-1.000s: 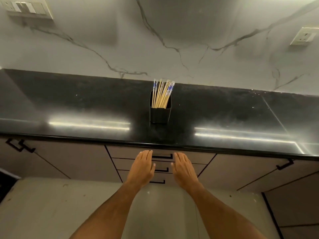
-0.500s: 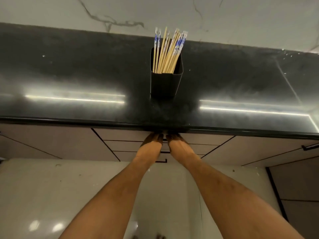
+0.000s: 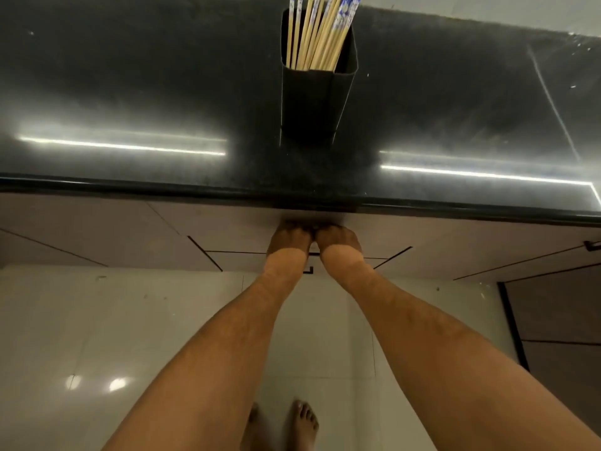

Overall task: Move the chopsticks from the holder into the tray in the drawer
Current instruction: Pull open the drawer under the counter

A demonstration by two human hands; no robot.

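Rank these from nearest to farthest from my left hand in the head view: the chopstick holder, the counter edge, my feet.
From the left hand:
1. Counter edge, just above it.
2. Chopstick holder, farther back on the counter.
3. Feet, far below on the floor.

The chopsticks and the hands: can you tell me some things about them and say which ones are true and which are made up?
1. The chopsticks stand in a black holder on the dark countertop. True.
2. The left hand is holding a bunch of chopsticks. False: it is down at the drawer front, just under the countertop edge.
3. Both hands sit side by side, the right hand close beside the left. True.
4. The drawer is pulled wide open and shows a tray. False: it looks closed, and no tray shows.
5. The holder lies tipped over. False: it stands upright.
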